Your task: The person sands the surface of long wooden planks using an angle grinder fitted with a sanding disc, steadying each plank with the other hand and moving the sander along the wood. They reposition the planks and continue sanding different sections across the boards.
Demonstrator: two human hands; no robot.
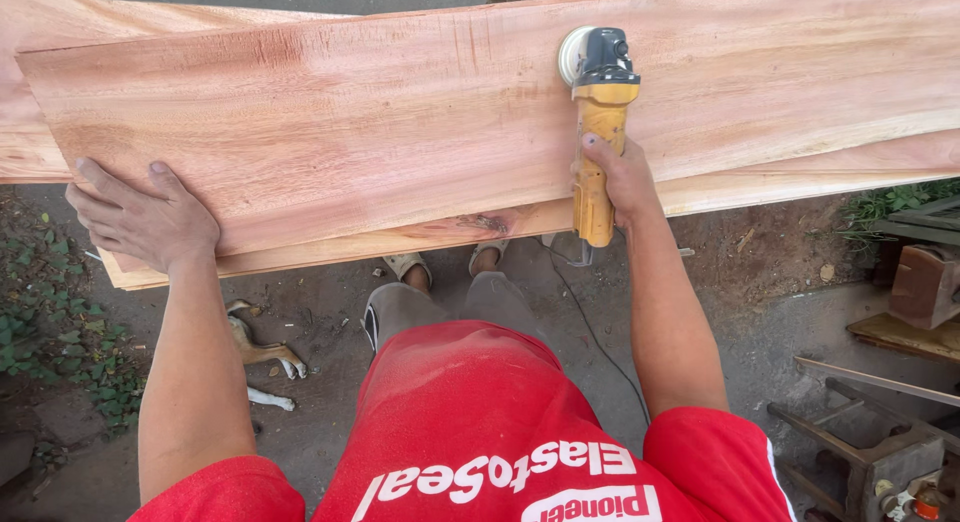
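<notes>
Hands — right hand (622,182) gripping grinder (596,132)

bare dirt ground (330,312) in daylight, weeds (45,322) at left, metal scrap (880,452) at right.

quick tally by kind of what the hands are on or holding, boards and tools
wooden boards: 2, a top board under the left hand and a lower board beneath it
yellow angle grinder: 1, held in the right hand
total: 3

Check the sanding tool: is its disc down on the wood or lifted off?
Down. The yellow sander lies with its disc flat on the top plank, in the right hand's grip.
</notes>
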